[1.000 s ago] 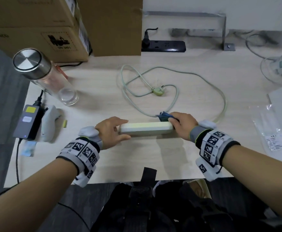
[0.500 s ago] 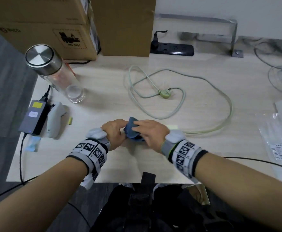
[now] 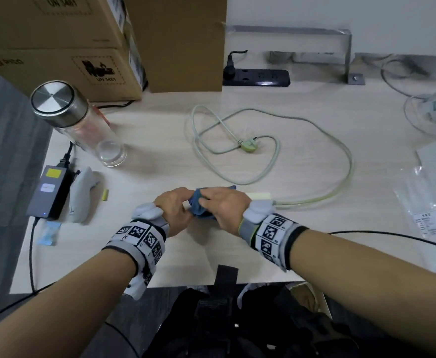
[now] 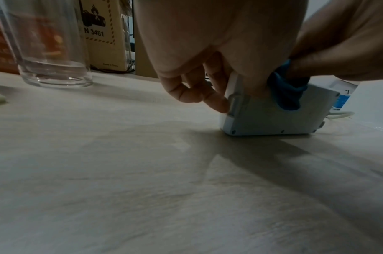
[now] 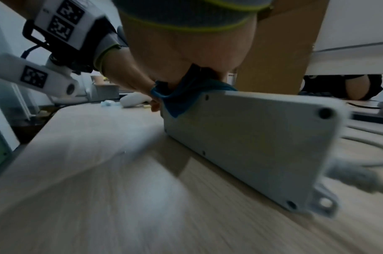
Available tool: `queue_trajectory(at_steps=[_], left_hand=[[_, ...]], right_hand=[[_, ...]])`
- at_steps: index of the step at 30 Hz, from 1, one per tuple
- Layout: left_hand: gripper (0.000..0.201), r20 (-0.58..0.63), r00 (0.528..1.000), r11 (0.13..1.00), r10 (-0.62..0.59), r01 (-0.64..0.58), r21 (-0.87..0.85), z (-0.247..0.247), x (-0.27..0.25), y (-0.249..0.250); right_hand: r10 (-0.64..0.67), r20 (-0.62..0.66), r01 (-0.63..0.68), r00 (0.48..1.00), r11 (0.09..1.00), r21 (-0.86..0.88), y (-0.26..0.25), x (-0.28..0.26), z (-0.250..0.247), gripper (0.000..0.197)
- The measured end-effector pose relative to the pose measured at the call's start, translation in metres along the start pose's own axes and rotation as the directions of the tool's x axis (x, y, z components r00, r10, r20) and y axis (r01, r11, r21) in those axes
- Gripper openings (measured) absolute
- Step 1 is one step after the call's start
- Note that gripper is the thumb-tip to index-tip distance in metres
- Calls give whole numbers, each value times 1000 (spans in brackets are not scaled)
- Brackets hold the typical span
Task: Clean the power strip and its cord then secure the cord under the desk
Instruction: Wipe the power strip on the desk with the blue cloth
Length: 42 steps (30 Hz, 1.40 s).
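The white power strip (image 3: pixel 259 195) stands on its long edge near the desk's front; in the head view only its right end shows. My left hand (image 3: pixel 173 210) grips its left end, fingers (image 4: pixel 197 89) curled round the end face. My right hand (image 3: pixel 224 205) holds a bunched blue cloth (image 3: pixel 198 202) pressed on the strip's top, close to the left hand. The wrist views show the strip's grey back (image 5: pixel 262 137) with the cloth (image 4: pixel 288 92) draped over its top edge. The pale green cord (image 3: pixel 315 125) runs right from the strip and loops back to its plug (image 3: pixel 248 146).
A steel-capped glass bottle (image 3: pixel 82 122) stands at the left, with cardboard boxes (image 3: pixel 82 47) behind it. A black power strip (image 3: pixel 257 77) lies at the back. A power adapter (image 3: pixel 49 192) and grey handheld device (image 3: pixel 81 192) lie left; a plastic bag (image 3: pixel 429 210) lies right.
My right hand slid the blue cloth along the strip from its right end to its left end, beside the left hand. The left hand kept its grip.
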<state>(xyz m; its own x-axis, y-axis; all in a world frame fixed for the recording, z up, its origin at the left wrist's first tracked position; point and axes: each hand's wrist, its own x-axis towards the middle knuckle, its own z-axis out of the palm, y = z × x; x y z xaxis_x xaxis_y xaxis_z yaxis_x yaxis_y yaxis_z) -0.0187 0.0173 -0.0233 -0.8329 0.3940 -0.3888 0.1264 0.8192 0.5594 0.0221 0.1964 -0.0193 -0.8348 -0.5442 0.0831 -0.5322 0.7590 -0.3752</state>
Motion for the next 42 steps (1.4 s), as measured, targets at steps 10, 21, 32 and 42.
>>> queue_trajectory(at_steps=[10, 21, 32, 42], left_hand=[[23, 26, 1000, 999, -9, 10, -36, 0, 5, 5], [49, 116, 993, 969, -13, -16, 247, 6, 8, 5], [92, 140, 983, 941, 119, -157, 299, 20, -7, -13], [76, 86, 984, 953, 156, -173, 249, 23, -4, -19]], right_hand=[[337, -138, -335, 931, 942, 39, 69, -86, -64, 27], [749, 43, -712, 661, 608, 351, 65, -88, -70, 22], [252, 221, -212, 942, 958, -191, 40, -123, 7, 70], [187, 326, -130, 927, 973, -188, 17, -83, 12, 69]])
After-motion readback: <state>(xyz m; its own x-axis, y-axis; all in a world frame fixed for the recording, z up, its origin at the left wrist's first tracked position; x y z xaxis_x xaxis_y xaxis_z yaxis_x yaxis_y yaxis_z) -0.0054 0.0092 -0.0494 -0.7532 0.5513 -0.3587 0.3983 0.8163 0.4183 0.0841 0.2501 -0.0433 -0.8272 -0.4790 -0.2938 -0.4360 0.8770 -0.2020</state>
